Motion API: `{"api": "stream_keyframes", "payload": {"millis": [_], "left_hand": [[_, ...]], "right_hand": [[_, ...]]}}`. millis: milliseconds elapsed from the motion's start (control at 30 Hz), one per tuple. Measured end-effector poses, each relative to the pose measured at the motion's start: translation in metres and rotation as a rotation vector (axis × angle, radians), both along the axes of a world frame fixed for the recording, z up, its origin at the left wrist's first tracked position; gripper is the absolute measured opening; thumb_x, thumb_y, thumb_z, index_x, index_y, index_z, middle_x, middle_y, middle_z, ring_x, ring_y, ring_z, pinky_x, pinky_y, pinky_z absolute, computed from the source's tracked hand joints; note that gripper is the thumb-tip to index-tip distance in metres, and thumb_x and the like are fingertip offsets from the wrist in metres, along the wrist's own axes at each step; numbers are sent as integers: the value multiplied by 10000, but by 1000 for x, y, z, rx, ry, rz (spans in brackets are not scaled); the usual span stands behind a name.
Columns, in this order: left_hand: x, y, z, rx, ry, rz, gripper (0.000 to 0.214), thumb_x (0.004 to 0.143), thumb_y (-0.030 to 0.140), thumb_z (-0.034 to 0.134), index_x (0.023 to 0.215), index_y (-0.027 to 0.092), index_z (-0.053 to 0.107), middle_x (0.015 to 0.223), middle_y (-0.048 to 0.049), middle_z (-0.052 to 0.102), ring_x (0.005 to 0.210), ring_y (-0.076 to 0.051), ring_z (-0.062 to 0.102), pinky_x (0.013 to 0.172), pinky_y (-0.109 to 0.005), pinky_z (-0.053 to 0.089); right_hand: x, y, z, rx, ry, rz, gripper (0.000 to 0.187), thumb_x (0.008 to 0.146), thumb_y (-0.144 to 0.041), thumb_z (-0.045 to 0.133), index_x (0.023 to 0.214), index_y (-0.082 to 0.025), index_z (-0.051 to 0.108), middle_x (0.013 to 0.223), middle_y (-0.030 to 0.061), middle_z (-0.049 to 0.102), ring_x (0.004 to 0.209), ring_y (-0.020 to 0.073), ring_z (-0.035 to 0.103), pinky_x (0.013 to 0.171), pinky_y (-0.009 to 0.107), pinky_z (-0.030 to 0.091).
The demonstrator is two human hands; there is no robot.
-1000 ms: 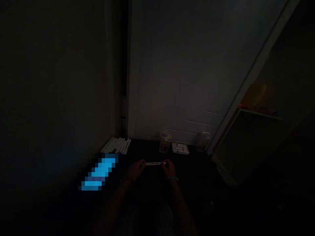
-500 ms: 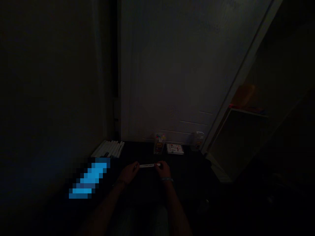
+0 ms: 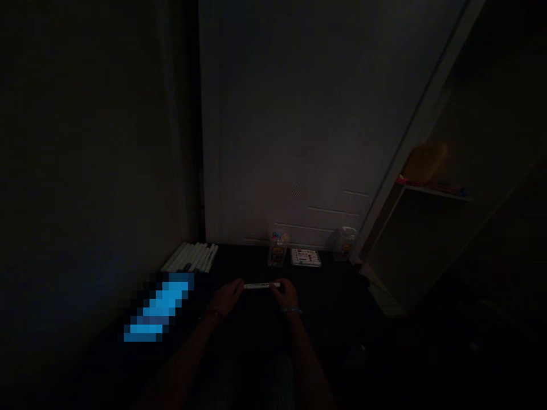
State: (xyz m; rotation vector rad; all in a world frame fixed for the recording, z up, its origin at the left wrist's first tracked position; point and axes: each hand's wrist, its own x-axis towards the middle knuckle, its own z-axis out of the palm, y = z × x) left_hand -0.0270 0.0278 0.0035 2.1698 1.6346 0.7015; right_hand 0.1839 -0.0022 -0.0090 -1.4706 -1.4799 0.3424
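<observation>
A white marker pen with dark print along its barrel lies level between my hands, over the dark tabletop. Its left end is pinched in the fingers of my left hand. My right hand grips the right end, thumb and fingers closed on it. Beyond the hands stands a clear plastic case with coloured bits at its top. Beside that case lies a flat pack of markers. The room is very dim, so fine detail on the pen is lost.
Several white markers lie in a row at the back left. A bright blue pixelated patch is nearer on that side. Another clear container stands at the back right. A shelf with an orange object juts out further right.
The view has shifted slightly. My hands keep the same hold on the marker pen, which now lies a little more level, its print easier to see.
</observation>
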Motion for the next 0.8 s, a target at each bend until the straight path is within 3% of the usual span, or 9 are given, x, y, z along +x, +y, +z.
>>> {"api": "stream_keyframes", "payload": {"millis": [200, 600, 800], "left_hand": [[-2, 2, -4, 7, -18, -33, 381, 843, 423, 257, 1001, 228, 544, 1060, -36, 608, 976, -150, 544, 807, -223, 364], [1, -4, 5, -16, -33, -22, 310, 840, 397, 284, 899, 235, 541, 908, -16, 637, 845, -134, 573, 739, -208, 361], [1, -5, 6, -6, -26, -17, 331, 843, 409, 272, 909, 233, 545, 935, -23, 630, 862, -143, 566, 742, -216, 357]], "right_hand": [[-1, 1, -3, 11, 12, -1, 225, 724, -390, 529, 817, -203, 614, 788, 19, 587, 736, 141, 540, 657, 228, 400], [-1, -1, 2, -3, 11, 12, 208, 727, -369, 527, 812, -200, 612, 778, 16, 589, 723, 136, 542, 646, 222, 402], [-3, -3, 5, -21, 18, -14, 216, 709, -382, 548, 810, -202, 610, 774, 15, 589, 726, 143, 543, 646, 226, 402]]}}
